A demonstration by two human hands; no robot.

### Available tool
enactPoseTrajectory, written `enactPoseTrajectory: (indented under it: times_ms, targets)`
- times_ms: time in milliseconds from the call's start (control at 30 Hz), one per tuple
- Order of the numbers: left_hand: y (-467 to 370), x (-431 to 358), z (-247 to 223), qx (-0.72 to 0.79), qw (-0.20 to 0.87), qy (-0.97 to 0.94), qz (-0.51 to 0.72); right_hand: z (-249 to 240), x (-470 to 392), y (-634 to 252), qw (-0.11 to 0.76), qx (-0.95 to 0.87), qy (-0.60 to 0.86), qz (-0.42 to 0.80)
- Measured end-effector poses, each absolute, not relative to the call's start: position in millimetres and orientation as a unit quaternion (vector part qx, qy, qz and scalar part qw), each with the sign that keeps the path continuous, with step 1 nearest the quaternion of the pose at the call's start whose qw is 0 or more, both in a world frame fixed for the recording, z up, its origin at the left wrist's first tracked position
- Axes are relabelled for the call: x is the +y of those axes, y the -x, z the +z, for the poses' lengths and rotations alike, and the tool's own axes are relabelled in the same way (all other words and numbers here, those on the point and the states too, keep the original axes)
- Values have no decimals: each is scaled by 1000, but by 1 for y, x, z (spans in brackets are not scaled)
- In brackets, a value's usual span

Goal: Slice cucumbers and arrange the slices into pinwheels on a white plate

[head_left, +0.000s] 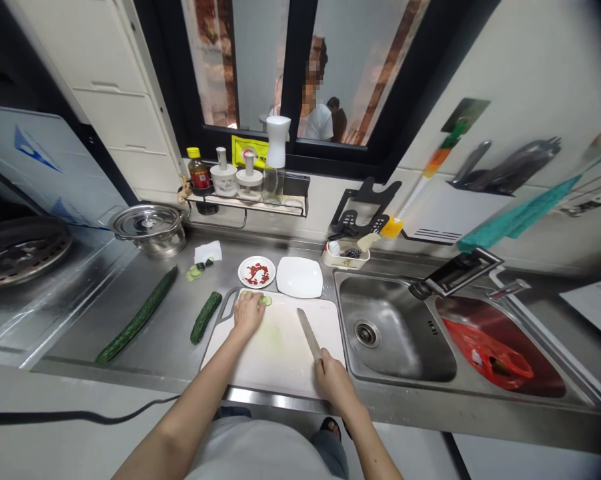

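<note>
A white cutting board (280, 363) lies on the steel counter in front of me. At its upper left my left hand (249, 313) rests over cucumber slices (265, 301), its fingers bent and close together; what lies under them is mostly hidden. My right hand (333, 378) is wrapped round the handle of a knife (308, 333), whose blade points up and left above the board's right half. Left of the board lie a short cucumber piece (206, 317) and a long cucumber (139, 319). Behind the board are a plate with red pieces (257, 272) and a white plate (299, 277).
A lidded steel pot (155, 230) and cucumber scraps (195, 272) are at the back left. On the right is a sink (397, 333) with a faucet, beside a basin holding a red bag (490, 353). A seasoning shelf (247, 202) hangs behind. People show through the window.
</note>
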State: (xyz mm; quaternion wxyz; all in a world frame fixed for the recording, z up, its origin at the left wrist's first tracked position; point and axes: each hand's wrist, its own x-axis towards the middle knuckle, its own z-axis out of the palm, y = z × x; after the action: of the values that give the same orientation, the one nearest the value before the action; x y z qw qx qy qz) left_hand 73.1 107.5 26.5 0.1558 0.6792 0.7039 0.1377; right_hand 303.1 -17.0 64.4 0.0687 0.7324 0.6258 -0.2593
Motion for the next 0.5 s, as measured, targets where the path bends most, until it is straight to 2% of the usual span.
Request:
enactPoseTrajectory:
  times_ms: [500]
  targets:
    - [-79, 126, 29, 672, 153, -719, 88, 63, -17, -301, 79, 620, -736, -260]
